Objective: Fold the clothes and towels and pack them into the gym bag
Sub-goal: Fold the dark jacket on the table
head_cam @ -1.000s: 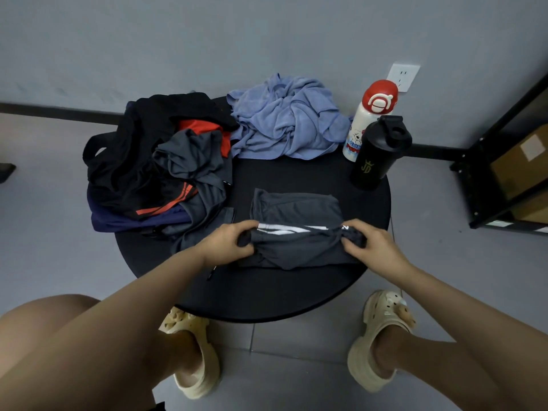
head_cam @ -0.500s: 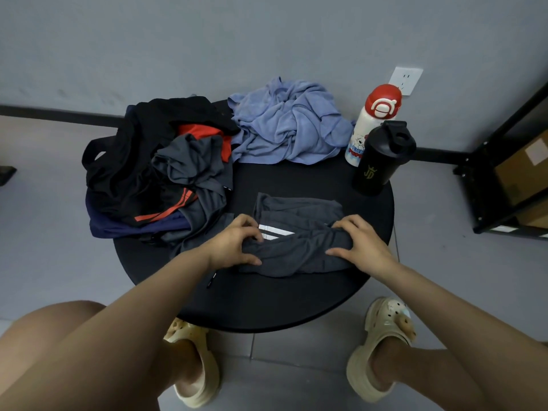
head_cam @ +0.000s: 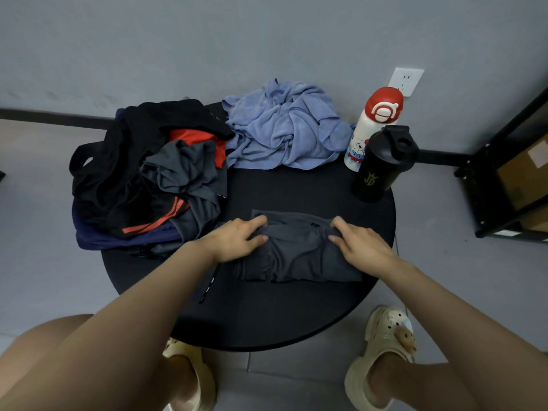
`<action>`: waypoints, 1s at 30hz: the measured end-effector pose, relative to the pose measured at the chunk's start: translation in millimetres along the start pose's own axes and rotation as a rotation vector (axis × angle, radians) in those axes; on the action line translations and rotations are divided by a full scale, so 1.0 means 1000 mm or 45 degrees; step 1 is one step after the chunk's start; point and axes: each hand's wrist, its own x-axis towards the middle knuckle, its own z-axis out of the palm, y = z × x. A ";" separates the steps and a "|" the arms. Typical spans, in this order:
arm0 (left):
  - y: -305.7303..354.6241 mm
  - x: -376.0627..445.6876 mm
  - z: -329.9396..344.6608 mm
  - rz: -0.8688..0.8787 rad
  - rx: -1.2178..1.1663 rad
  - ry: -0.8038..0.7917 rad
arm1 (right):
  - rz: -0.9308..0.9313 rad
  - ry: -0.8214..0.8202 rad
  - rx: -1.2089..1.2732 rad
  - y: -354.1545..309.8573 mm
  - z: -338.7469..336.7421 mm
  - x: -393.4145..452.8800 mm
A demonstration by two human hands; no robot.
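Dark grey fabric, the folded shorts (head_cam: 299, 250), lies near the table's (head_cam: 267, 324) front edge, partly hidden under both hands. The left hand (head_cam: 237, 240) and right hand (head_cam: 360, 243) rest flat on its two ends, fingers straight, gripping nothing. Bare tabletop stays free along the front edge and at the centre. At the left edge the gym bag (head_cam: 118, 232) is mostly buried beneath a heap of clothes (head_cam: 154, 170). A blue towel (head_cam: 284, 129) sits crumpled at the back edge; a white bottle (head_cam: 372, 129) and black shaker (head_cam: 382, 164) stand by the right edge.
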 end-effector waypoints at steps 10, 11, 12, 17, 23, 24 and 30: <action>-0.006 0.011 -0.020 -0.171 -0.549 -0.096 | 0.109 0.074 0.046 -0.001 -0.009 0.017; -0.007 0.015 -0.017 -0.225 -0.528 -0.068 | 0.133 0.122 -0.008 -0.004 -0.007 0.019; -0.008 0.018 -0.015 -0.288 -0.458 -0.007 | 0.158 0.186 -0.085 -0.007 -0.004 0.021; 0.000 0.023 0.001 -0.443 0.113 0.468 | 0.101 0.574 -0.143 -0.025 0.005 0.023; 0.032 0.017 0.011 0.011 0.575 0.851 | -0.058 0.159 -0.210 -0.035 0.031 0.013; 0.037 0.015 0.020 0.127 0.619 0.842 | -0.029 0.103 -0.242 -0.033 0.036 0.013; 0.026 0.018 0.061 -0.098 0.760 0.208 | -0.037 0.163 -0.393 -0.038 0.038 0.012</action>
